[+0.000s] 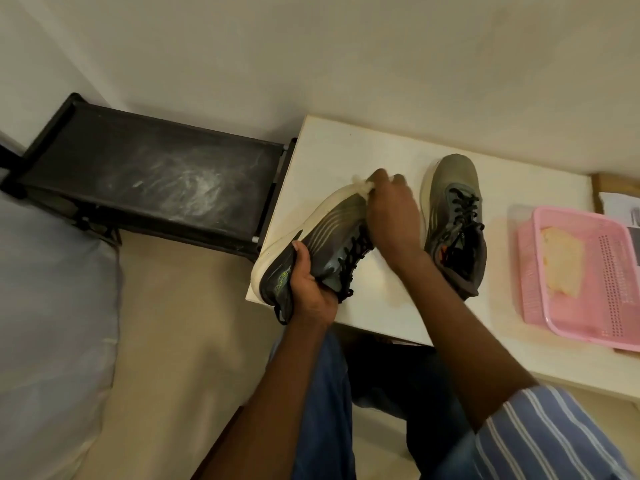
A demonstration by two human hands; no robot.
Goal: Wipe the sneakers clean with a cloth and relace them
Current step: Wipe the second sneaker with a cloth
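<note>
A grey sneaker with a white sole and black laces lies tilted on its side at the left edge of the white table. My left hand grips it at the heel and collar. My right hand holds a small pale cloth against the toe end of that sneaker; most of the cloth is hidden under my fingers. The second grey sneaker stands upright on the table just right of my right hand, laced, toe pointing away.
A pink plastic basket holding a yellowish cloth sits at the table's right, with papers behind it. A dusty black low rack stands left of the table against the wall. A pale mattress fills the left.
</note>
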